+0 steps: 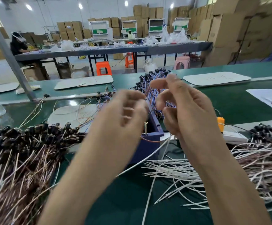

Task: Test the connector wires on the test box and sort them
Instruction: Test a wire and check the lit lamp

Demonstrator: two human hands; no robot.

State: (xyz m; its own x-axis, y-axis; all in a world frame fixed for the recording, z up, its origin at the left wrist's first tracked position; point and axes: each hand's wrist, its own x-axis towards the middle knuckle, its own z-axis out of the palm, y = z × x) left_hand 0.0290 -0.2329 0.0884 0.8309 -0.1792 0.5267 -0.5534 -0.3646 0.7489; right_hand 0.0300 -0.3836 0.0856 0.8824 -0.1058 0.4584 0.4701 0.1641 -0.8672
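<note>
- Hovering left hand (124, 116) and right hand (185, 111) over the test box (153, 127), we are probably lining up a test.
- Left is blurring, grip untellable; right fingers hanging loose, empty.
- Connector wires (26, 143) are lying piled alongside, awaiting sorting.

Wire heaps (18, 151) (both sides) beside box (149, 143)

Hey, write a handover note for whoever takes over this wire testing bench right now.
Left hand: blurred above the test box; grip unclear.
Right hand: loosely curled, nothing visible in it.
Wires: brown pile left of the box, mixed pile right, blue bundle behind.
Done: which pile is tested cannot be told.
Left: test and sort the untested wires.
</note>
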